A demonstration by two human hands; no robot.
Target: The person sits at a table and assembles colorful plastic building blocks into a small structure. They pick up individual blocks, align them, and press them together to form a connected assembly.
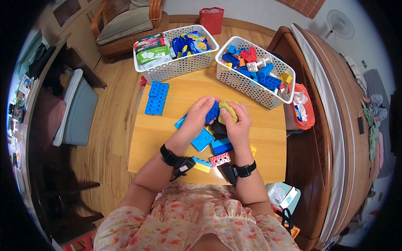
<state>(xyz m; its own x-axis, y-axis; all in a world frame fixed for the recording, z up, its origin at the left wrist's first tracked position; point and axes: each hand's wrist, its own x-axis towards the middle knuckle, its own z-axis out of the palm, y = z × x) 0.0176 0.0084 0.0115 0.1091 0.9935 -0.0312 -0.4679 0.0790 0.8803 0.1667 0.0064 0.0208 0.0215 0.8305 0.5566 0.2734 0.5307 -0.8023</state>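
Note:
Over the middle of the table, my left hand (197, 115) is closed round a dark blue toy building brick (212, 112). Its studs face up between my two hands. My right hand (241, 125) grips a crumpled yellow cloth (228, 112) and presses it against the brick's right side. Below my hands lie loose bricks: a light blue studded one (202, 139), a blue one (222, 146), a pink-and-white one (220, 159) and a yellow one (202, 167). Something black (219, 129) sits partly hidden under my hands. Fingers cover much of the held brick.
Flat blue studded pieces (156, 102) lie at the table's left. At the back stand two white perforated baskets, one (178, 67) with snack-like packets, the other (251, 85) with bricks. A red bag (307, 108) hangs off the right edge, beside a wooden bed frame (307, 167).

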